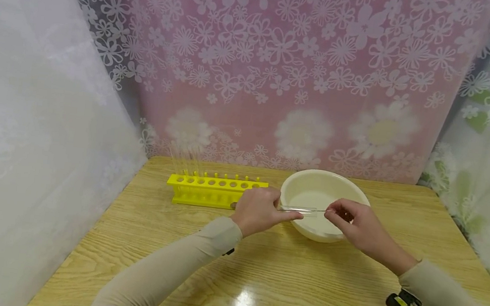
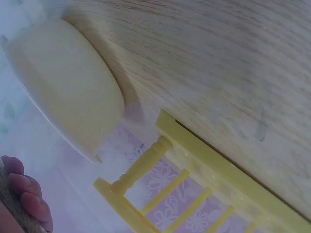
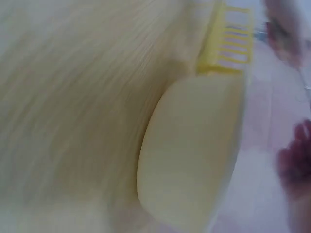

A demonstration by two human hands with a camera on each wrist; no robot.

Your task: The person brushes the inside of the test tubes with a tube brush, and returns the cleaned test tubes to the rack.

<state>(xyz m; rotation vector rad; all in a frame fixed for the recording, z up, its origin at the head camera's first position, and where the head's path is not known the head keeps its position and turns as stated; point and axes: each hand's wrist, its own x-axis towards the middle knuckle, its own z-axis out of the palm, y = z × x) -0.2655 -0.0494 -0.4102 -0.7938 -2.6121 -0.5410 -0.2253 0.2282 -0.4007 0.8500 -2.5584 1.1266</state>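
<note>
Over the cream basin (image 1: 318,178), my left hand (image 1: 259,209) grips a clear glass test tube (image 1: 310,211), its thumb stretched along the glass. The tube lies nearly level, pointing right. From its right end runs the thin wire of a test tube brush, pinched between the fingertips of my right hand (image 1: 356,227). In the left wrist view, brown bristles (image 2: 17,206) show beside the curled fingers of the left hand. The right wrist view is blurred, with both hands at its right edge. Most of the tube's left part is hidden by the left hand.
A yellow test tube rack (image 1: 215,184) stands left of the basin, partly behind the left hand. Several clear test tubes (image 1: 186,162) stand upright at its left end. All rest on a wooden table (image 1: 259,274). Flowered curtains (image 1: 281,67) hang behind and at the sides.
</note>
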